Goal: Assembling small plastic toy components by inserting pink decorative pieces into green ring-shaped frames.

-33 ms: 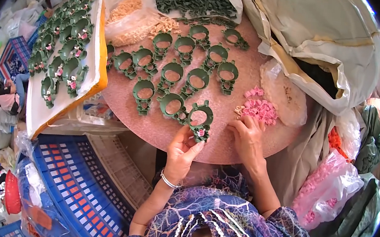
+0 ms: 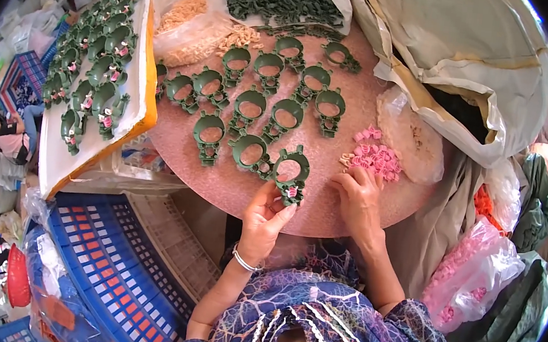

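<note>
In the head view, the left hand [image 2: 263, 226] is grasping a green ring piece [image 2: 294, 155] by its narrow lower end, with thumb and fingers closing around it. This piece is sitting over the near edge of the pink table [image 2: 177, 135], and its long axis is running away from the person: the ring is pointing outward, the narrow end is pointing toward the body. Near that end a small pink-and-white flower [image 2: 292, 191] is showing. The right hand [image 2: 359, 197] is resting with curled fingers at the near side of the pink flower pile [image 2: 382, 159]; whether it is pinching something, I cannot tell. The pile is lying to the right of the held piece and slightly farther away, so the right hand is being clearly the nearer one to it. Beyond the left hand, other green ring pieces [image 2: 239, 110] are lying in loose rows.
</note>
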A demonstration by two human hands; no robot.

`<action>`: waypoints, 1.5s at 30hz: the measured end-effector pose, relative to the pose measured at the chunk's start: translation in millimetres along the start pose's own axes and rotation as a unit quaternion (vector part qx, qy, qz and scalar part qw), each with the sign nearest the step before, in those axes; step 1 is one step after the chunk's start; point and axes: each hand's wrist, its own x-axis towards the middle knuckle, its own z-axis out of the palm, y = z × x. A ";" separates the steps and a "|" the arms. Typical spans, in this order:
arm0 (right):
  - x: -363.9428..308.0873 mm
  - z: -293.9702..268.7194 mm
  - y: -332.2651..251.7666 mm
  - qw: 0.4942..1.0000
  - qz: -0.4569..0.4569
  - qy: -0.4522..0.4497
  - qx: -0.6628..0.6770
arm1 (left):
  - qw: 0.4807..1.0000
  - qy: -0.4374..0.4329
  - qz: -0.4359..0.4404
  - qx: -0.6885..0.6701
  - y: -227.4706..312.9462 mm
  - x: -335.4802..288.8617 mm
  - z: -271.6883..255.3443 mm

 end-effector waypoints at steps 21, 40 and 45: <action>7.8 -8.7 -46.0 0.981 -0.119 0.035 0.146 | 0.999 0.001 0.045 0.020 -9.2 -2.8 2.9; -1.2 0.7 -69.4 0.961 0.009 0.140 0.237 | 0.997 0.009 0.075 -0.015 -6.0 -10.0 15.5; 5.5 -9.7 -67.8 0.972 -0.045 0.139 0.183 | 0.993 0.015 0.118 0.028 -12.7 -8.7 13.1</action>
